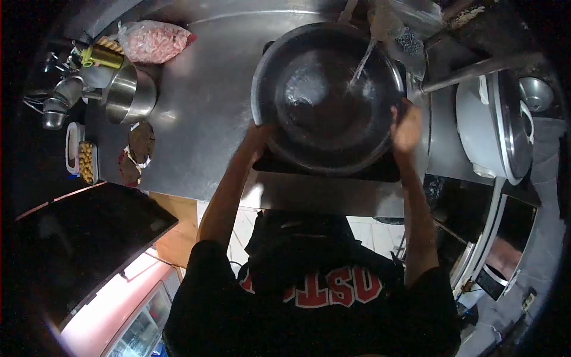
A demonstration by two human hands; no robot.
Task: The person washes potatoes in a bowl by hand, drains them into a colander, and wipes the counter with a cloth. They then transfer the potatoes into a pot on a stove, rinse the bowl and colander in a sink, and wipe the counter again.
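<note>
A large dark round pan [324, 157] with a pale rim stands over a black opening in the steel counter. Water runs into it in a thin stream [361, 62] from above, and light glints off the wet inside. My left hand [260, 137] is closed on the near-left rim, with its fingers mostly hidden in shadow. On the right side, my right hand [407, 130] grips the rim, the thumb toward the inside. The pan looks about level.
At the back left of the steel counter [202, 119] lies a plastic bag of pink pieces [156, 41], near a steel pot [140, 95]. Brown cloths [141, 144] and a small container of yellowish pieces [88, 162] sit at the left edge. A white lidded pot [482, 128] stands right.
</note>
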